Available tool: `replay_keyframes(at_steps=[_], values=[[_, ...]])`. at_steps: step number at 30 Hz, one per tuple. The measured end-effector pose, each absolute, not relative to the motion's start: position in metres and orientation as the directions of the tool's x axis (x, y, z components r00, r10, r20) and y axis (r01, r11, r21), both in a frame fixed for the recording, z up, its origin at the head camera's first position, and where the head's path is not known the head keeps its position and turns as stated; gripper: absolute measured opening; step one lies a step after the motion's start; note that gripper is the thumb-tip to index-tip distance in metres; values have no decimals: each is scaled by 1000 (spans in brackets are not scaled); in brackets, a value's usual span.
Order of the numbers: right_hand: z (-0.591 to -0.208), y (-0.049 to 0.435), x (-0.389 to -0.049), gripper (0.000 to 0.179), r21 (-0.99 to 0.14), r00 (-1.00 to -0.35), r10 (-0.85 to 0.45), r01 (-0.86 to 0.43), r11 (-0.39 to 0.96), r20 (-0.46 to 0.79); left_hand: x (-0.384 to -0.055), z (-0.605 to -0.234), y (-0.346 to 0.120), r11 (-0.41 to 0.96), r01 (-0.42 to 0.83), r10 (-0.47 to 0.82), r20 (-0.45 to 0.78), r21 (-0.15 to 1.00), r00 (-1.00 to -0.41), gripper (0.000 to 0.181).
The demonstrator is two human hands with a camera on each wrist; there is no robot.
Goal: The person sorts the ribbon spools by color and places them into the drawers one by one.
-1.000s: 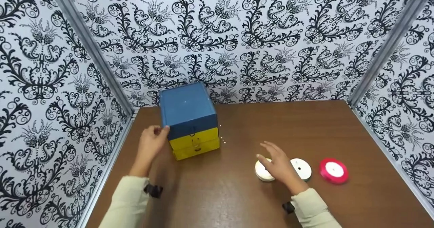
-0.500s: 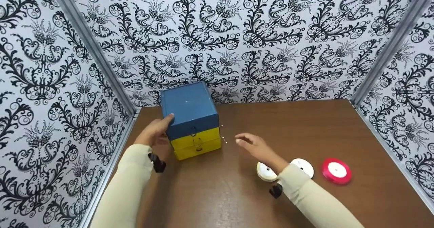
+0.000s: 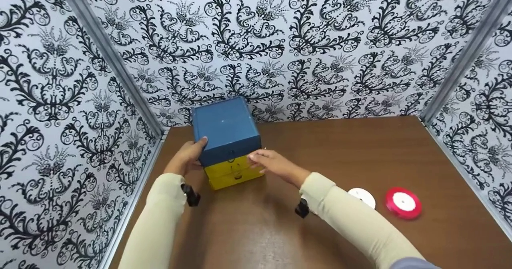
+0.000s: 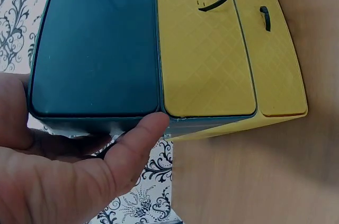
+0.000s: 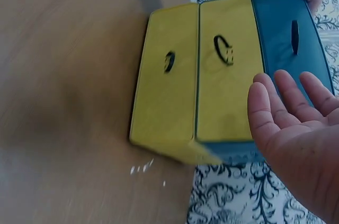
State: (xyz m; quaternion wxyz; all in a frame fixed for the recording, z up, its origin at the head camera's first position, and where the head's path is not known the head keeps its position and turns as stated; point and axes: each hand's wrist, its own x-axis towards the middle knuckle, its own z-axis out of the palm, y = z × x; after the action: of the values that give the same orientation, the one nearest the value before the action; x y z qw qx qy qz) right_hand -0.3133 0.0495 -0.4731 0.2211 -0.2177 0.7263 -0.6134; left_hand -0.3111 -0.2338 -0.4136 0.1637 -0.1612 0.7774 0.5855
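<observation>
A small chest of drawers [image 3: 226,125] stands at the back left of the table, blue on top with one blue drawer [image 4: 95,49] above two yellow drawers [image 4: 206,60]. Each drawer front has a dark loop [image 5: 221,49] as a pull. My left hand [image 3: 186,157] rests against the chest's left front corner, thumb on the top edge and fingers along the side. Before the right part of the drawer fronts is my right hand [image 3: 276,164], palm up with fingers loosely bent, holding nothing. In the right wrist view its fingertips overlap the blue drawer and the upper yellow one.
A red ribbon spool [image 3: 403,203] and a white-faced spool [image 3: 362,197] lie on the brown table [image 3: 360,153] at the right, the latter partly behind my right sleeve. Tiny white bits [image 5: 140,168] lie beside the chest. Patterned walls [image 3: 280,61] enclose the table.
My right hand has moved left from over the spools to the drawer fronts. My left hand has shifted onto the chest's corner. The cream spool is now hidden by my right arm.
</observation>
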Motion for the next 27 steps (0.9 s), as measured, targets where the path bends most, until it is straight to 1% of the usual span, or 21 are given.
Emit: replay_keyframes(at_steps=[3,7,11,14,20,25,27], values=[[-474,36,-318,48,-991,-805,-587,7,135,-86,-311,-415,-229,263,-438,-59,-439,860,-897,77],[-479,15,-321,45,-990,-804,-578,108,87,-138,-309,-418,-224,267,-414,-45,-418,870,-907,75],[-485,-3,-322,43,-978,-779,-600,206,32,-184,-307,-419,-223,266,-400,-35,-406,877,-913,73],[-488,-13,-323,38,-971,-761,-619,240,10,-195,-307,-418,-224,271,-403,-47,-407,874,-912,72],[-493,-19,-324,30,-958,-745,-642,280,-54,-182,-309,-416,-226,263,-409,-62,-407,874,-911,71],[-499,-13,-318,28,-962,-745,-649,263,-70,-156,-310,-416,-228,289,-421,-64,-421,860,-905,73],[-502,-12,-314,28,-966,-739,-658,250,-73,-141,-310,-416,-230,291,-418,-68,-417,861,-906,72]])
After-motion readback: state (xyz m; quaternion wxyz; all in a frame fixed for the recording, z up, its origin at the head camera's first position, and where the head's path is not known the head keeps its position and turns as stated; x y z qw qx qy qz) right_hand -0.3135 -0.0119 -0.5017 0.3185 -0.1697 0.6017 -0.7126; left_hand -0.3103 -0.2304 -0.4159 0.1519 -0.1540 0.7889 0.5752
